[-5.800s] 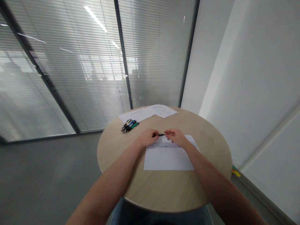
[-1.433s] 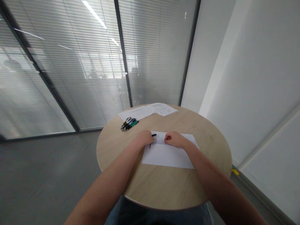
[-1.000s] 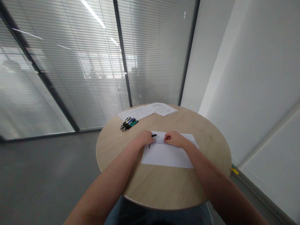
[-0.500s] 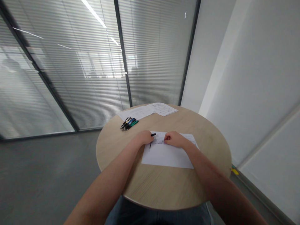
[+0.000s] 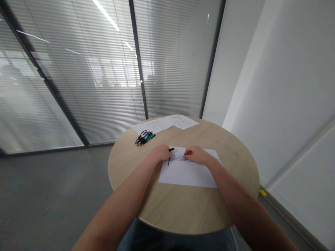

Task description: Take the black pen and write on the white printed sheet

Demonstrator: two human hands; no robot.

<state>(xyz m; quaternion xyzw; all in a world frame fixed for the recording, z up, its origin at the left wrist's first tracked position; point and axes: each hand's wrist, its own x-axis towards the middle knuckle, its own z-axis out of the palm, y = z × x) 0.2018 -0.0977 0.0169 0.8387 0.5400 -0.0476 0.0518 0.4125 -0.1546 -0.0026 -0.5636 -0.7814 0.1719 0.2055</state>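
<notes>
My left hand (image 5: pixel 161 152) is closed around a black pen (image 5: pixel 170 155), whose tip points down onto the upper left of a white printed sheet (image 5: pixel 187 172) lying on the round wooden table (image 5: pixel 183 209). My right hand (image 5: pixel 195 154) rests curled on the sheet's top edge, over the printed lines; whether anything is in it I cannot make out.
Several pens (image 5: pixel 144 137) lie bunched at the table's far left. Two more printed sheets (image 5: pixel 167 123) lie at the far edge. Glass partitions with blinds stand behind, a white wall on the right. A yellow object (image 5: pixel 262 191) lies on the floor at the right.
Earlier both hands held the pen level between them above the sheet. Now the left hand alone holds it, tip down on the paper, and the right hand rests on the sheet.
</notes>
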